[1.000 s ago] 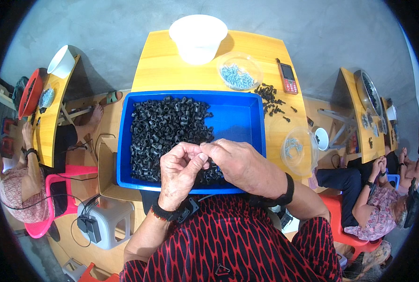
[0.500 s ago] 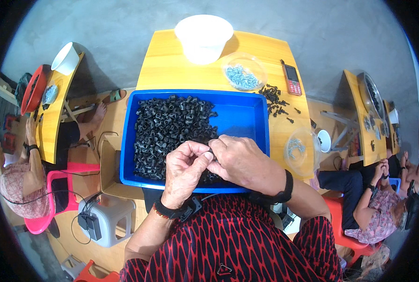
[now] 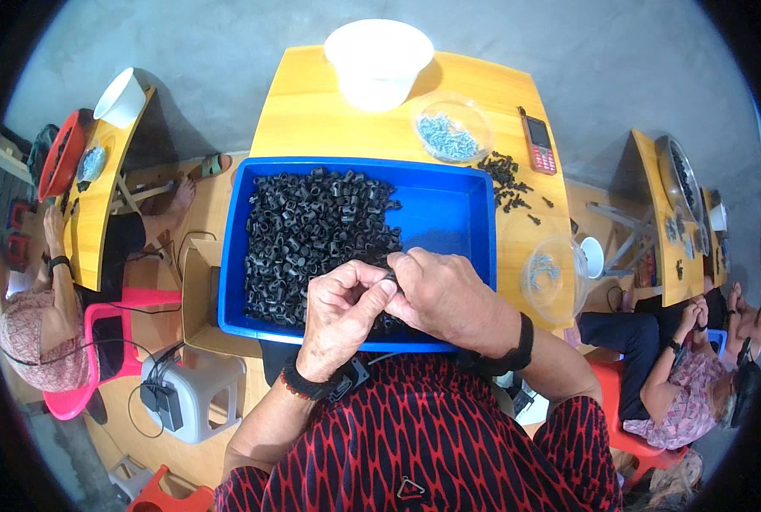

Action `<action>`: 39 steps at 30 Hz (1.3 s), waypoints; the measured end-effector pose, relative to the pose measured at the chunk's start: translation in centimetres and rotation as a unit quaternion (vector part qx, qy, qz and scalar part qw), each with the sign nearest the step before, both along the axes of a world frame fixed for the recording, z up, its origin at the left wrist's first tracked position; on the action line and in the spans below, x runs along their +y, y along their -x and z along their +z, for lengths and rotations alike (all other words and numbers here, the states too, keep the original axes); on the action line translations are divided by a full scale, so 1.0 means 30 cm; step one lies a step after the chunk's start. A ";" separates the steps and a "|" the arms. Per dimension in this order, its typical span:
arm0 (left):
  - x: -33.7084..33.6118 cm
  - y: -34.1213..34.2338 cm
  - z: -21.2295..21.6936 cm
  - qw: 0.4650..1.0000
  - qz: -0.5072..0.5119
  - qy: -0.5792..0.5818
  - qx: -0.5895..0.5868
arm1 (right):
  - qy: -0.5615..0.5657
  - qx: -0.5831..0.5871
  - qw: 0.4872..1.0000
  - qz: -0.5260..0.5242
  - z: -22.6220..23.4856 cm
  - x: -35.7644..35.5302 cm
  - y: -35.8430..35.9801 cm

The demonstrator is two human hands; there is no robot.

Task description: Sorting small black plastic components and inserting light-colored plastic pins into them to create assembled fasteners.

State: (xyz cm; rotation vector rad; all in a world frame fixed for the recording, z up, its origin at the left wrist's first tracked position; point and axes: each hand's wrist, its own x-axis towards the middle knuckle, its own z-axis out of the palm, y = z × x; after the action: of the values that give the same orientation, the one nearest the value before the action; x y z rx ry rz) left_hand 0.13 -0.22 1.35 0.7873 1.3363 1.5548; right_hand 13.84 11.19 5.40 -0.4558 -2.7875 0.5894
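At frame centre, left hand [image 3: 339, 317] and right hand [image 3: 449, 294] pinch one small black part [image 3: 391, 276] together, each grip clamped on it, above the blue tray [image 3: 449, 209]; seemingly mid-assembly, needing steady, aligned pressure

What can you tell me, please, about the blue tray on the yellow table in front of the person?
The blue tray is a shallow rectangular bin that looks like plastic, with low walls and a flat floor. It lies level on the yellow table, its near edge overhanging toward the person. A heap of small black parts fills its left half; the right half is mostly bare. The left hand and right hand meet over its near edge, pinching one black part between the fingertips.
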 end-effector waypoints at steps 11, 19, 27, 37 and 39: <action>0.002 -0.004 -0.011 0.994 0.017 -0.028 0.108 | 0.004 0.010 1.000 0.017 -0.034 -0.015 -0.002; -0.024 0.001 -0.010 0.985 0.139 -0.097 -0.027 | 0.107 0.071 0.989 -0.070 0.000 0.139 -0.042; -0.108 0.061 0.053 0.938 0.266 -0.193 0.113 | 0.077 -0.074 0.993 0.049 -0.061 0.083 -0.048; -0.382 0.401 -0.096 0.805 0.585 -0.095 0.023 | 0.141 0.003 0.989 0.047 -0.071 0.098 -0.059; -0.398 0.429 -0.146 0.794 0.606 -0.048 -0.021 | 0.165 0.012 0.986 0.036 -0.066 0.089 -0.066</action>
State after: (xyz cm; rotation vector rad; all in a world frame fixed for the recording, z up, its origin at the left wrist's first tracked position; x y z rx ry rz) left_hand -12.74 -12.15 -3.03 -0.2118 1.8617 2.5814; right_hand 15.81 13.87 3.41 -0.4079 -2.6984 1.0731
